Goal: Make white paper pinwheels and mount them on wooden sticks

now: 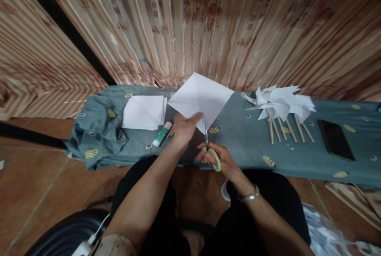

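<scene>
My left hand (pixel 185 128) grips a square sheet of white paper (pixel 205 95) near its lower corner, thumb on top. The sheet is turned like a diamond and carries faint creases. Green-handled scissors (pixel 216 160) are in my right hand (pixel 223 156), fingers through the loops. Their blades are at the paper's bottom corner, close to my left thumb. Just left of my left hand lie a glue stick (pixel 162 134) with a green label and some short wooden sticks (pixel 171 131), partly hidden by the hand.
A stack of white paper (pixel 143 112) lies at the left of the cloth-covered bench (pixel 238 145). Several paper pinwheels (pixel 282 103) on wooden sticks rest at the right, beside a black phone (pixel 336 139). A patterned curtain (pixel 190 22) hangs behind.
</scene>
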### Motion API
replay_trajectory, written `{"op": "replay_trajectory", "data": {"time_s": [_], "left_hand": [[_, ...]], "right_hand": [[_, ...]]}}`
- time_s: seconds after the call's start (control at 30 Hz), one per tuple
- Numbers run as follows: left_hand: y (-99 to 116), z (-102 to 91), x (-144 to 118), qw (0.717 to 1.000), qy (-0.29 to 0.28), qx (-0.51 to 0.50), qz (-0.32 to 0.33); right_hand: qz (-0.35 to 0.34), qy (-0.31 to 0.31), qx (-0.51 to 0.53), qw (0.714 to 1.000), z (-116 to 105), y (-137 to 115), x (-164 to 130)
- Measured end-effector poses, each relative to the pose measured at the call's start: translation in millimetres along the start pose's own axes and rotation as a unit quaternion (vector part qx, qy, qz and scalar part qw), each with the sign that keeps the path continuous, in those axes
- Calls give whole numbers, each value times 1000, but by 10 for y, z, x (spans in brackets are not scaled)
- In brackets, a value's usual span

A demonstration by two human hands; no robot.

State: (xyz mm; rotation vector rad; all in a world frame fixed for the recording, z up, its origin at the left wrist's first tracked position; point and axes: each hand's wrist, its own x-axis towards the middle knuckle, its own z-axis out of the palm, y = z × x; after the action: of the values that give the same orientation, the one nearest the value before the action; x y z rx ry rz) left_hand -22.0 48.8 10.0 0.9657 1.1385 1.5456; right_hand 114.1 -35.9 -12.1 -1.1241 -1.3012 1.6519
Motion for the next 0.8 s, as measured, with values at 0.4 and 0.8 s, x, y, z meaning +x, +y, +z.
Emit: {"op": "replay_trajectory", "data": {"time_s": [0.4, 0.8], "left_hand": [[-82, -14, 27, 1000, -14, 22, 11], [-62, -23, 38, 999, -15, 45, 13]], "right_hand": [[-8, 10, 6, 1000, 15, 22, 35], [-12, 13, 18, 1000, 39, 60, 37]]}}
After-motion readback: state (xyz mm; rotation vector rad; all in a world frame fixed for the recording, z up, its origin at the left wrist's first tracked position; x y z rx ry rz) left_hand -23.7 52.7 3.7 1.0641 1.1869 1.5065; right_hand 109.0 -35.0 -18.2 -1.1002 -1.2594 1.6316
